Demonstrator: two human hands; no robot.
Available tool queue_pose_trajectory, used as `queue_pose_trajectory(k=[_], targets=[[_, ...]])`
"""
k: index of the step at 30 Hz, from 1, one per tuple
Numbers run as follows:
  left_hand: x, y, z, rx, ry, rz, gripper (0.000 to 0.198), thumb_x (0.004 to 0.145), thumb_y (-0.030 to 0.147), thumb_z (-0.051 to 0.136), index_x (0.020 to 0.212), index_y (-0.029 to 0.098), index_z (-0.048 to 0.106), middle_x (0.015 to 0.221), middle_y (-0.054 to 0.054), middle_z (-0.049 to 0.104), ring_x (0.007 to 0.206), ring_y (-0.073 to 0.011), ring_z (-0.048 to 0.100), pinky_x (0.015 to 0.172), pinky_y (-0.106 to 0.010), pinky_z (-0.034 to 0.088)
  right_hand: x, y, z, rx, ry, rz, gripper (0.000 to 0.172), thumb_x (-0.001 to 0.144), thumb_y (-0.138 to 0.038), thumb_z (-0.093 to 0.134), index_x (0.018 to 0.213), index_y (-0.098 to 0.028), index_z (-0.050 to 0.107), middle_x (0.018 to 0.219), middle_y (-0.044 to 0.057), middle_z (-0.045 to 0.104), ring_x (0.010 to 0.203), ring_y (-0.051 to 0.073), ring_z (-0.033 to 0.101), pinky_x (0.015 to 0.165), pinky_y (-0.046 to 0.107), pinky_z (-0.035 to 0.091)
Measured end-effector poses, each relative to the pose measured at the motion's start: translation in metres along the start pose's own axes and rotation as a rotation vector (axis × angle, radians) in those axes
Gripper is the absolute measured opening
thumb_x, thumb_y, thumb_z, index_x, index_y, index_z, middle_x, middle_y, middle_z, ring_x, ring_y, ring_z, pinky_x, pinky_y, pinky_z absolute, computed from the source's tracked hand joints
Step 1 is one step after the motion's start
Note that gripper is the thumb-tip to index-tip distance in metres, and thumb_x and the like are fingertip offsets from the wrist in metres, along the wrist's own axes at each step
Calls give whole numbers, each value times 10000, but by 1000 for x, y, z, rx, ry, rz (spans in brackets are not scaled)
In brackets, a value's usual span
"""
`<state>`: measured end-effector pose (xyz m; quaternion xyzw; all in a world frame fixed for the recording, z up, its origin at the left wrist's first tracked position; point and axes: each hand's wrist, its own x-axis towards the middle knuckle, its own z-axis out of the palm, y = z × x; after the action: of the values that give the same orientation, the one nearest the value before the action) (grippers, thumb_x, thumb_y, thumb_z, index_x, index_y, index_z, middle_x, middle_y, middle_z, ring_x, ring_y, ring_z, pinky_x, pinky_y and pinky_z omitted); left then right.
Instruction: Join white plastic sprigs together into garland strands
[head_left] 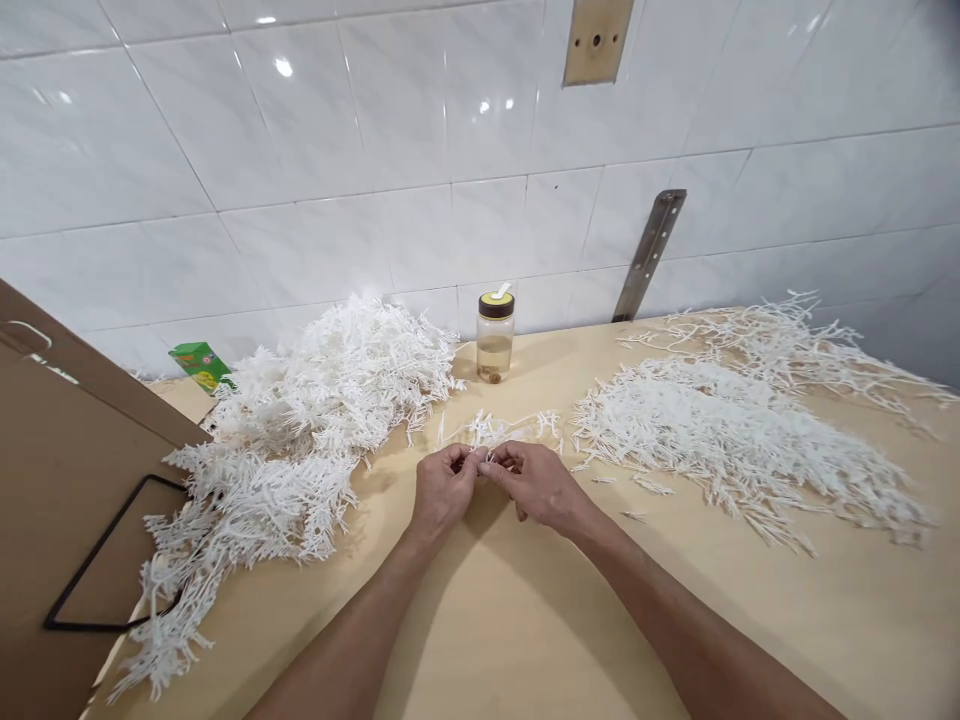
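Observation:
My left hand point(442, 490) and my right hand point(538, 485) meet over the middle of the table, thumbs and fingertips pinched together. Between the fingertips shows a bit of a thin white branched plastic sprig point(490, 456); most of it is hidden by the fingers. Just beyond the hands lies a small scatter of white sprigs point(499, 428). To the left rises a large heap of white branched sprigs point(337, 385). On the right spreads a flatter pile of thin white pieces point(720, 430), with a few loose bits near my right wrist.
A clear bottle point(495, 345) with a dark and yellow lid stands near the tiled wall. Behind the left heap is a green box point(201, 365). A cardboard box point(82, 500) stands at the left edge. Longer white strands point(795, 345) lie at the back right, near a metal bracket point(651, 255).

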<state>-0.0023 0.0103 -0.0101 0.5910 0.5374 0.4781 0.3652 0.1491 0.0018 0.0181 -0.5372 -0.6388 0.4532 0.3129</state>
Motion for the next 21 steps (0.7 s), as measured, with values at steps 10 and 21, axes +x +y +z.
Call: queue_pose_trajectory(k=[10,21], targets=[[1,-7,2,-28,39,3,322,819,468,589,672,181,578,453,57,459,443,-95,397,467,-216,314,10,15,2,89,-14,60,198,808,-373,567,743,-186,567,499,-69,477,343,73,480,322,169,290],[0,1,-1,-8,18,14,321,795,439,613,623,169,589,529,38,490,506,-95,408,499,-214,321,14,21,6,117,-74,91,305,815,-471,555,724,-180,553,545,-60,500,329,58,467,309,164,254]])
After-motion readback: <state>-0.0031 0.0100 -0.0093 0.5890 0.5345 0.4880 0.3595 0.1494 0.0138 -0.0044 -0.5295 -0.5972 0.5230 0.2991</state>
